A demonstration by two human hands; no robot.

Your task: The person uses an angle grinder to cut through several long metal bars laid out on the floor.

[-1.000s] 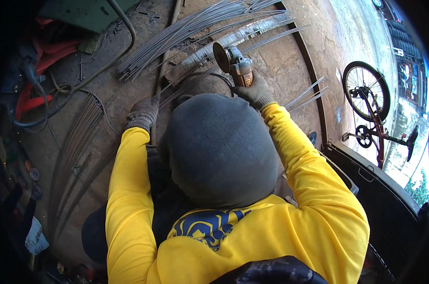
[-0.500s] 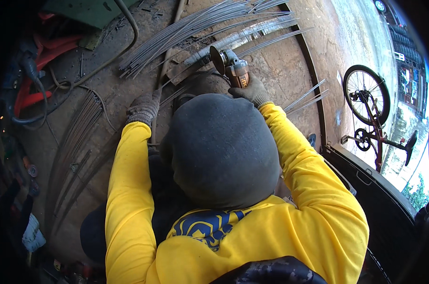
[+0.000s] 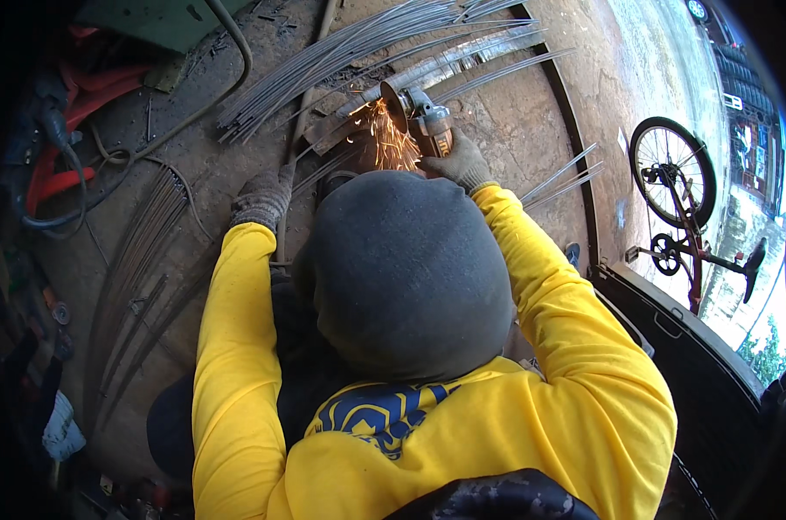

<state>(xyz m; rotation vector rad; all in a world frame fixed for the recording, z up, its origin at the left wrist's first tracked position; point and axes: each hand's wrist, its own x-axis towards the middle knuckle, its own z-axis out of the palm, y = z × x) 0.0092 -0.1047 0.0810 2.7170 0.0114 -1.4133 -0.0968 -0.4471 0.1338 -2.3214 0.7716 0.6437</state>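
My right hand (image 3: 464,161), in a grey work glove, is closed around the body of an angle grinder (image 3: 435,126). The grinder's round disc (image 3: 396,107) stands on edge, and orange sparks (image 3: 388,143) spray from it toward me. What the disc touches is hard to make out behind the sparks. To the left, my gloved left hand (image 3: 263,196) is closed on a thin metal rod (image 3: 326,139) that slants up toward the disc. A metal piece (image 3: 313,136) lies under the rod. My dark head covering hides the spot just below the sparks.
Beyond the grinder lies a bundle of thin metal rods (image 3: 324,62) beside a long silvery strip (image 3: 475,54). More dark rods (image 3: 146,234) lie at left. A cable (image 3: 237,69) crosses the floor near a red frame (image 3: 59,165). A bicycle (image 3: 675,191) stands at right.
Orange sparks now fly from the grinder's disc, where none showed before. The grinder has shifted very slightly left and down; my left hand has barely moved.
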